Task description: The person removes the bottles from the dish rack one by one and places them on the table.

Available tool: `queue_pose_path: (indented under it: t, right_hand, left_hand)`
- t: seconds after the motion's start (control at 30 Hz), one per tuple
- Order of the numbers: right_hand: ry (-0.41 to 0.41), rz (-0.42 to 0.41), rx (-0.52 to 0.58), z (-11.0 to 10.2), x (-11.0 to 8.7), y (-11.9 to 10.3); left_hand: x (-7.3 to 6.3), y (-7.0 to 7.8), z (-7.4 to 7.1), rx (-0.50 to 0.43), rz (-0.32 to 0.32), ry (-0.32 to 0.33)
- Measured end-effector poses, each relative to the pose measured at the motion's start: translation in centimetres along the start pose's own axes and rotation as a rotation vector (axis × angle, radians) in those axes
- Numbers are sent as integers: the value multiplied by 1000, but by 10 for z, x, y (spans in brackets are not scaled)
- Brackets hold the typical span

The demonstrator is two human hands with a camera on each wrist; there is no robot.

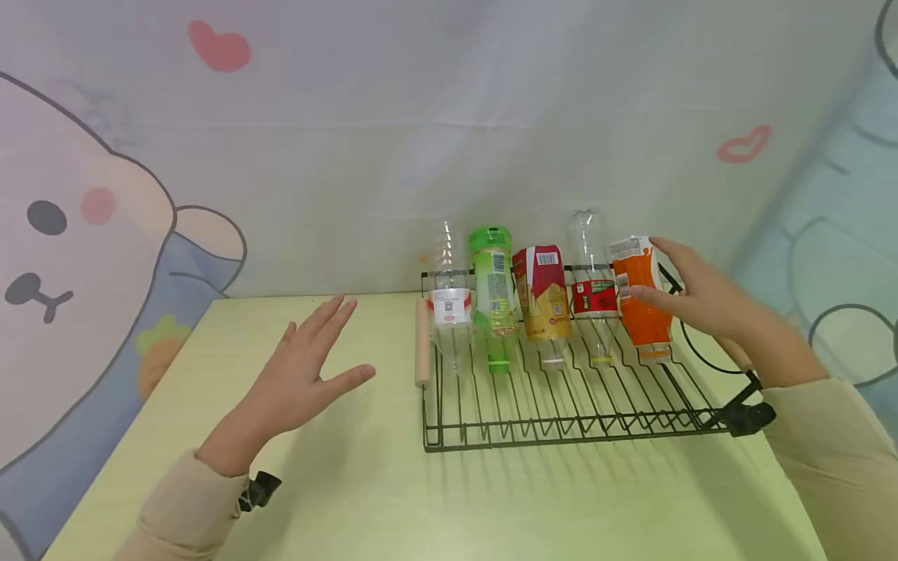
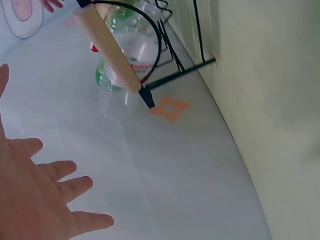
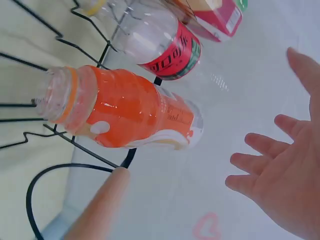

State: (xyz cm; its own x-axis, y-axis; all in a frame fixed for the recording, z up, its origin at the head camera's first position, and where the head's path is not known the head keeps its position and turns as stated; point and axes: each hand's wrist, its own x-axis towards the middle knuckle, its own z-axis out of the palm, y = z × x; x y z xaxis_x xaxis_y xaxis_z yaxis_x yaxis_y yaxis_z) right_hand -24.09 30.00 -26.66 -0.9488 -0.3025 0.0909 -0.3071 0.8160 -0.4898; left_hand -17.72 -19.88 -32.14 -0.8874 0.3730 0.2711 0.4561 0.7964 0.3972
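My right hand [image 1: 708, 296] is beside an orange-wrapped plastic bottle [image 1: 643, 304], its thumb overlapping the label in the head view. In the right wrist view the fingers [image 3: 265, 147] are spread and apart from that orange bottle. My left hand [image 1: 298, 382] hovers with fingers extended, left of a black wire rack [image 1: 561, 442], holding nothing. Several bottles lean neck-down across the rack: a clear one with a white label [image 1: 451, 308], a green one [image 1: 494, 300], one in red and gold [image 1: 545, 296], and a clear one with a red label [image 1: 595, 300].
Wooden handles sit at both ends of the rack, the left handle [image 1: 422, 343] in full view and the right handle [image 3: 97, 207] partly behind my forearm. The rack stands on a pale yellow table [image 1: 365, 499]. A printed cloth [image 1: 337, 156] hangs behind it.
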Motion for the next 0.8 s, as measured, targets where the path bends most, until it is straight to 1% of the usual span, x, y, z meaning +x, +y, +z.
queue_pose_path:
  t: [0.17, 0.3, 0.4, 0.57, 0.7, 0.8]
  right_hand:
    - [6, 58, 28, -1, 18, 5]
    - [7, 110, 60, 2, 26, 13]
    - [-1, 146, 106, 3, 30, 18]
    - [-9, 196, 194, 7, 34, 29]
    - [-18, 235, 260, 11, 36, 37]
    - [-29, 283, 306, 15, 37, 43]
  left_hand:
    - [-5, 10, 11, -178, -10, 21]
    - [-7, 20, 20, -332, -11, 10]
    - [-8, 27, 26, -423, 1, 1]
    - [-9, 34, 37, -485, 10, -9]
    - [-11, 37, 45, -500, 2, -39]
    - [-12, 38, 51, -503, -12, -56]
